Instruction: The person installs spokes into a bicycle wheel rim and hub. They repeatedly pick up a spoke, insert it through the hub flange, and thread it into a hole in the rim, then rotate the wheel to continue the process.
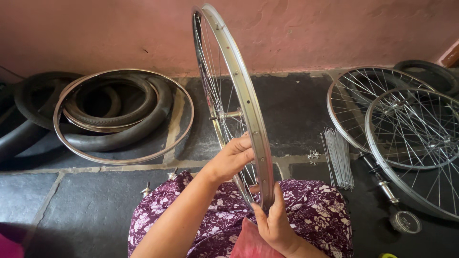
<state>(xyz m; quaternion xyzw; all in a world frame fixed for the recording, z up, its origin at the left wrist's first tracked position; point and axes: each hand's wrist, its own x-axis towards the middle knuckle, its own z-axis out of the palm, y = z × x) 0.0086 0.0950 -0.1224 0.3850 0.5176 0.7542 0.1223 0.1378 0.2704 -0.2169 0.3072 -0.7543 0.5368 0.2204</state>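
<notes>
Over dark stone floor [95, 200], both hands' fingers [241, 145] clasp the upright, edge-on wheel [248, 110].

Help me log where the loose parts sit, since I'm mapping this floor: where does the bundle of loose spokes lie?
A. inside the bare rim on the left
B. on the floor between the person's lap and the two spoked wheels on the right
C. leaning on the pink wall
B: the bundle of loose spokes lies on the dark floor, left of the two spoked wheels and right of the held wheel.
</notes>
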